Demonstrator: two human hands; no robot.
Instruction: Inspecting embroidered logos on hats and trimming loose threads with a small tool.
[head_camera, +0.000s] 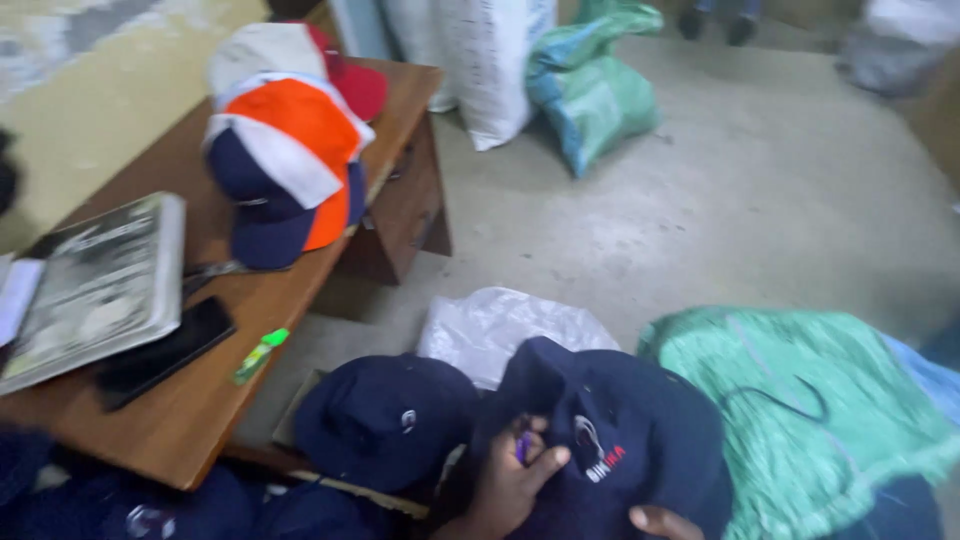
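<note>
Low by the bench's (200, 420) near edge, the left hand (510, 480) pinches a small purple thing against the navy cap (620, 440), fingers curled; the right hand (665, 522) shows only fingertips, grip unclear. Soft, light cloth; the stiffer brim looks the surest hold.

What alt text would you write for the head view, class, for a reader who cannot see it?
Two hands work on a navy cap: the left hand pinches a small purple thing against its front, the right hand grips its lower edge. Another navy cap lies beside it, and an orange, white and navy cap sits on a wooden table.
</note>
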